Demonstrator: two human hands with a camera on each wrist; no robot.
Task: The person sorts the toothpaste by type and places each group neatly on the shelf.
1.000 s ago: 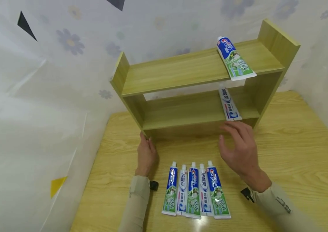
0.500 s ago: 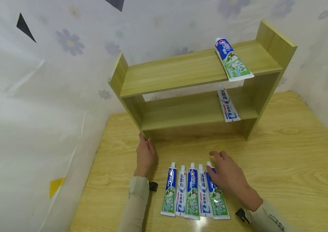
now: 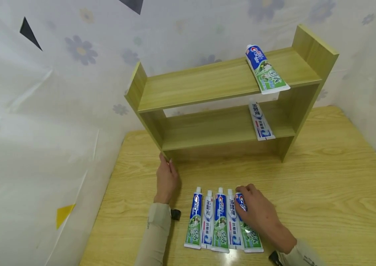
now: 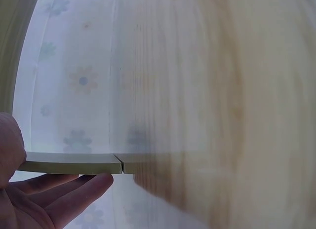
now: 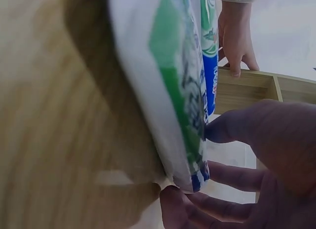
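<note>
My left hand [image 3: 167,181] grips the lower left side board of a two-tier wooden shelf [image 3: 204,129]; in the left wrist view the thumb lies above the board's edge, the fingers [image 4: 81,199] below it. Several toothpaste tubes lie in a row on the table, caps toward the shelf, blue-green ones alternating with white ones. At the row's right end my right hand [image 3: 259,216] holds the upper part of a blue-green toothpaste tube [image 3: 252,239], partly hiding it. The right wrist view has the thumb on one side of that tube [image 5: 173,91] and curled fingers [image 5: 175,207] on the other.
A blue-green toothpaste tube [image 3: 267,72] lies on the top tier, its flat end past the front edge. Below it, a white toothpaste tube [image 3: 260,122] lies on the lower tier. A flower-patterned sheet [image 3: 75,92] hangs behind and beside the wooden table [image 3: 334,177].
My right hand has come down from the lower tier's front to the rightmost tube in the row and closed around it. The left hand keeps its hold on the shelf.
</note>
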